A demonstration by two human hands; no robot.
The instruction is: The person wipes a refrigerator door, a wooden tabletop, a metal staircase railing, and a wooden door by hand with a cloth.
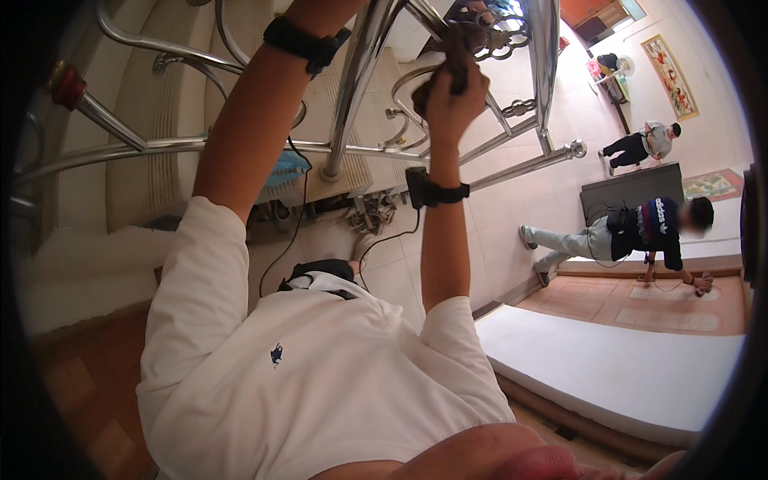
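Note:
My right hand (456, 99) is closed on a dark brown cloth (459, 57), held against a bar of a shiny metal railing (354, 90) near the top of the view. A black band with a small box and a cable sits on that wrist. My left arm (240, 120) reaches up past the railing's left part, also with a black wristband (306, 45); my left hand lies beyond the top edge. Curved metal scrolls and an ornate cast flower fitting (504, 36) surround the cloth. A red knob (67, 87) tops a bar at the far left.
A blue plastic bag (287, 168) lies behind the railing. At right, a person in a dark sweater (645, 225) holds a cloth on a wooden door panel (612, 300); another person (651, 141) stands farther off. A thick white slab (606, 360) and a dark cabinet (630, 189) stand nearby.

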